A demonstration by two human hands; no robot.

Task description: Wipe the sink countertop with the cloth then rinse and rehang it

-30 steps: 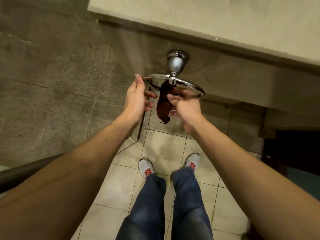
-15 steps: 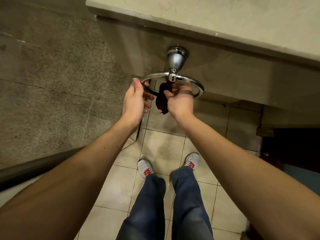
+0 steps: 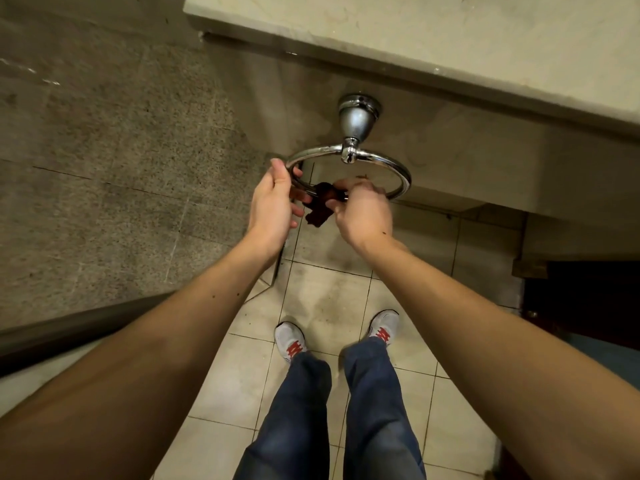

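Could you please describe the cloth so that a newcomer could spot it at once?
Below the pale countertop edge hangs a chrome towel ring. On its near rim, between the left hand and right hand, sits the cloth: small, crumpled, dark reddish-brown, the only fabric there.

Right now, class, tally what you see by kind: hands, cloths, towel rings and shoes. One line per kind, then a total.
Hands: 2, the left hand and the right hand
Cloths: 1, the dark red cloth
Towel rings: 1, the chrome towel ring
Shoes: 2, the left shoe and the right shoe
Total: 6
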